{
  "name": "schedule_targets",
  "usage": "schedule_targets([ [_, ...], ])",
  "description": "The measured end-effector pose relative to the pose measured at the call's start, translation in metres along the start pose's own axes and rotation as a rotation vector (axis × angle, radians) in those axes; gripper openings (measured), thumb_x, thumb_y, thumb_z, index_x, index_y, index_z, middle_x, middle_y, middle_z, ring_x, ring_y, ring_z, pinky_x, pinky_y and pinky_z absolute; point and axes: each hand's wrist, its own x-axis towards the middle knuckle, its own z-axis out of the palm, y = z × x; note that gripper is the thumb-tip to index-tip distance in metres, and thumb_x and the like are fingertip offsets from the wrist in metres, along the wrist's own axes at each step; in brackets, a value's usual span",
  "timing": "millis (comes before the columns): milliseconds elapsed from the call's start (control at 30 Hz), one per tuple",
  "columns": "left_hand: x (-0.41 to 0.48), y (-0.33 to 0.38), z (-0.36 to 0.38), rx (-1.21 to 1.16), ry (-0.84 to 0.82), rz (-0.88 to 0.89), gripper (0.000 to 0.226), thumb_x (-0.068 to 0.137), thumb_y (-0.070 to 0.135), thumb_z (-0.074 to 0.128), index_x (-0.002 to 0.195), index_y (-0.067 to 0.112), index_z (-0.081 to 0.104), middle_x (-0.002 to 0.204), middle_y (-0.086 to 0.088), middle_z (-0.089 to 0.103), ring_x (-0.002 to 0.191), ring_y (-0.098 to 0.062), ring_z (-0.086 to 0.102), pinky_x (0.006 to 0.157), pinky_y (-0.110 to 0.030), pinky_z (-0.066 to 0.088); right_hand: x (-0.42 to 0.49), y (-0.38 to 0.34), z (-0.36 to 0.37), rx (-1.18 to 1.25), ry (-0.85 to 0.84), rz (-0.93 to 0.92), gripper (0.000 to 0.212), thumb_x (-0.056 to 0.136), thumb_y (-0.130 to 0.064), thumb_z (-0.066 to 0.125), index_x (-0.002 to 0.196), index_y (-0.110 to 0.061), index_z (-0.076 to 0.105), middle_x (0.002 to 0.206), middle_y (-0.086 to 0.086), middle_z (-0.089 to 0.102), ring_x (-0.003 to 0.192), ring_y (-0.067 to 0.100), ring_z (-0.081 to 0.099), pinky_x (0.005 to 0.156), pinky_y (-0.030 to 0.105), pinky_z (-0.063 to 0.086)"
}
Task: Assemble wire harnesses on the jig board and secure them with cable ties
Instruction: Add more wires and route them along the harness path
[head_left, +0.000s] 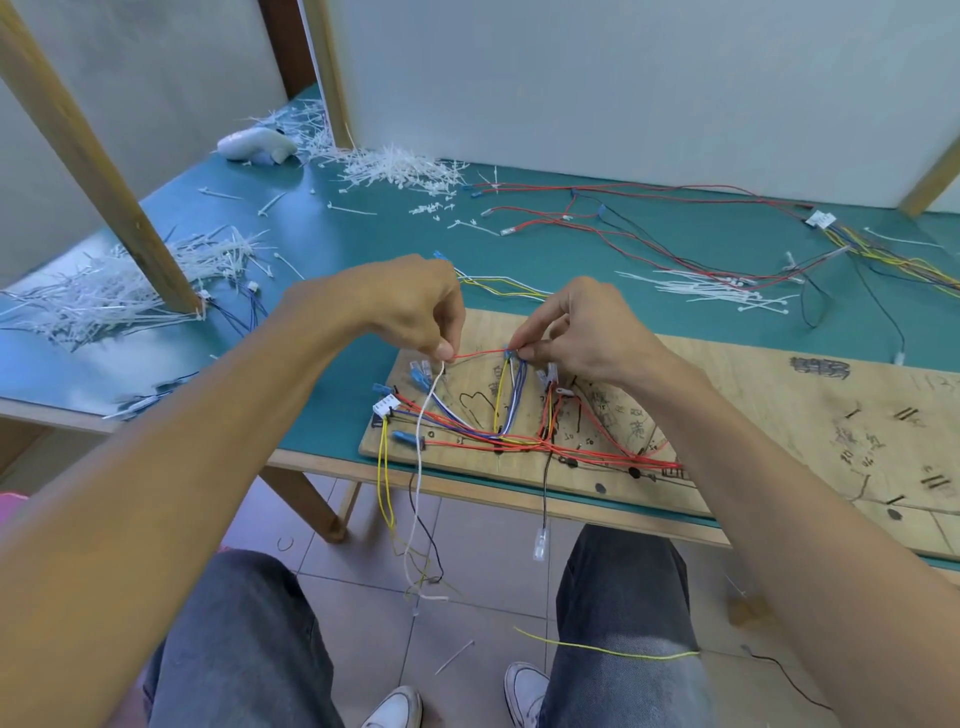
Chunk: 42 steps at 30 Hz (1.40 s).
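our left hand (410, 312) and our right hand (587, 332) both pinch one red wire (479, 355), held straight between them just above the wooden board (753, 384) on the green bench (597, 239).

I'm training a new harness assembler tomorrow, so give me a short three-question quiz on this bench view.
1. True or false: a red wire is stretched between the left hand and the right hand.
2. The plywood jig board lies on: A) the green table; B) the floor; C) the person's lap.
3. Fill in: the loose wire lying across the right knee is ___ in colour.
Key: 1 true; 2 A; 3 yellow.
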Motion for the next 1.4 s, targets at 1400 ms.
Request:
schedule_targets([
  [1400,0.013,0.008,0.001,0.15,-0.071,-0.039,0.021,0.078,0.015,0.089,0.074,0.029,0.074,0.066,0.021,0.068,0.071,-0.004,0.062,0.063,-0.022,0.045,-0.108,-0.091,0.075,-0.121,-0.087,-0.069,0.02,0.095,-0.017,0.062,0.115,-0.015,0.057,0.098,0.007,0.071,0.103,0.035,0.06,0.09,0.045,0.049],
])
